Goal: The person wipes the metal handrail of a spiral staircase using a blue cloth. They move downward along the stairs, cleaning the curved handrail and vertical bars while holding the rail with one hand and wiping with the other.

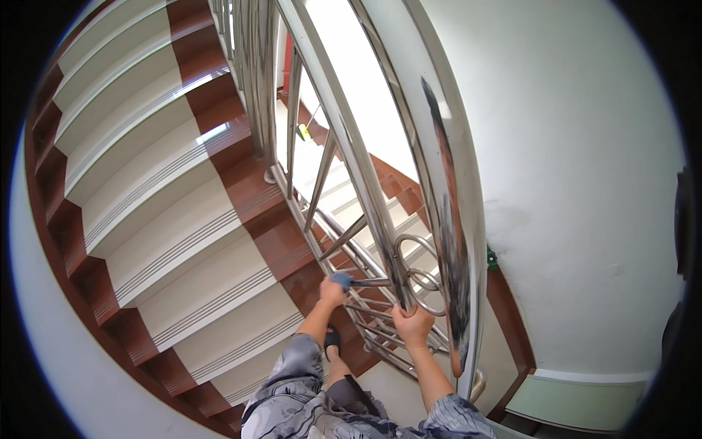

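A stainless steel stair railing point(351, 137) runs up beside me, with a wide polished handrail point(439, 99) on top. My left hand point(333, 290) holds a blue cloth point(344, 281) against a thin slanted baluster point(370, 283). Lower down on the middle rail of the railing, my right hand point(412, 325) grips the bar just under several decorative metal rings point(422, 277). Part of the cloth is hidden behind my left fingers.
White stairs with dark red borders point(181, 225) rise on the left. Beyond the railing, another flight point(329, 175) goes down. A white wall point(570, 164) stands right, with a pale green panel point(576, 400) low beside it. My sandalled foot point(332, 343) is by the steps.
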`<control>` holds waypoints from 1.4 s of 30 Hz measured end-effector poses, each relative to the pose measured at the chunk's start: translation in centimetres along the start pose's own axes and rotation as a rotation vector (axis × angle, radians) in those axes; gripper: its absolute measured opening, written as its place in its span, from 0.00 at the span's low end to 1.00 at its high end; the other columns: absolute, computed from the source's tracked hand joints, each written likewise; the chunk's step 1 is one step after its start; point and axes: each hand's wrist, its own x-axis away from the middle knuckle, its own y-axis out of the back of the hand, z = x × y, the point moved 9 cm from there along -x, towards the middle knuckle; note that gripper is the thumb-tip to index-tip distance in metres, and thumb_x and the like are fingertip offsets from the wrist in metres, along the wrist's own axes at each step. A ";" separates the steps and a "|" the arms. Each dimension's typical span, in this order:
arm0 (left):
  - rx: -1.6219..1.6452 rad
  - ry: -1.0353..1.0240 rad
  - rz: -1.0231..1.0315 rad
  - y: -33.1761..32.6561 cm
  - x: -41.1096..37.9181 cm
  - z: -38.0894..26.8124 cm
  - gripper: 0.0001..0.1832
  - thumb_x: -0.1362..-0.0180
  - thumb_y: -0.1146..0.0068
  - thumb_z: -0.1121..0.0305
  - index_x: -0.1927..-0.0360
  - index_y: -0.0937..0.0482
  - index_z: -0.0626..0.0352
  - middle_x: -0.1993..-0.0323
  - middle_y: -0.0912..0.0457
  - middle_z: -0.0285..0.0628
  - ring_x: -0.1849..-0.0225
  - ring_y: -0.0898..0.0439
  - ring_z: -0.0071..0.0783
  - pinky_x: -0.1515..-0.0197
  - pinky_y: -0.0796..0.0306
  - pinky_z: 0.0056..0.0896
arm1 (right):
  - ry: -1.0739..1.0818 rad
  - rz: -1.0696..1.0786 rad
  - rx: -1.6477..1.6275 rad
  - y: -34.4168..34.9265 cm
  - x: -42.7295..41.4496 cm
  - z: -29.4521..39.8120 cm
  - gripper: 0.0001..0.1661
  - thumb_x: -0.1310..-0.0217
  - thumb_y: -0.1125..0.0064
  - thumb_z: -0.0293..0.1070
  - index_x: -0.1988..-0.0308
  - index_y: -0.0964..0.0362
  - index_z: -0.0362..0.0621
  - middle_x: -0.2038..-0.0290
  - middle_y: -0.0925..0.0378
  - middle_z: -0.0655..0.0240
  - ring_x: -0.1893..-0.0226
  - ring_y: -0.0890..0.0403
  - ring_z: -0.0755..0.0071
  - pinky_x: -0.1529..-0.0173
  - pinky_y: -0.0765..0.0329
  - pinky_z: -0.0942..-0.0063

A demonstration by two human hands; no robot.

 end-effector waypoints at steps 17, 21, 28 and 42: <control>0.362 -0.300 -0.097 25.9 -8.0 -17.5 0.20 0.48 0.41 0.77 0.50 0.27 0.65 0.49 0.26 0.55 0.48 0.27 0.50 0.44 0.33 0.38 | -0.039 0.039 -0.066 1.3 -0.6 2.4 0.16 0.60 0.31 0.38 0.77 0.29 0.40 0.82 0.27 0.57 0.81 0.23 0.47 0.75 0.27 0.58; 0.462 -0.193 -0.083 25.8 -10.8 -16.9 0.10 0.48 0.46 0.83 0.62 0.23 0.63 0.63 0.20 0.47 0.61 0.21 0.43 0.56 0.28 0.39 | 0.033 -0.032 -0.154 2.5 -1.0 3.8 0.16 0.61 0.32 0.37 0.78 0.32 0.41 0.83 0.29 0.57 0.81 0.26 0.46 0.76 0.29 0.56; 0.448 -0.403 -0.860 24.6 -9.2 -15.3 0.05 0.53 0.42 0.72 0.73 0.25 0.59 0.77 0.26 0.45 0.75 0.26 0.51 0.71 0.33 0.41 | 0.162 -0.082 -0.152 3.2 -1.6 5.6 0.15 0.61 0.33 0.35 0.78 0.33 0.42 0.83 0.30 0.56 0.81 0.26 0.46 0.75 0.29 0.56; 0.279 -0.262 -0.397 26.1 -5.5 -18.4 0.17 0.53 0.44 0.79 0.56 0.25 0.64 0.57 0.26 0.54 0.54 0.28 0.56 0.49 0.34 0.47 | -0.168 0.092 -0.032 0.3 -0.6 1.0 0.22 0.55 0.36 0.51 0.78 0.24 0.40 0.79 0.23 0.50 0.74 0.20 0.42 0.69 0.24 0.54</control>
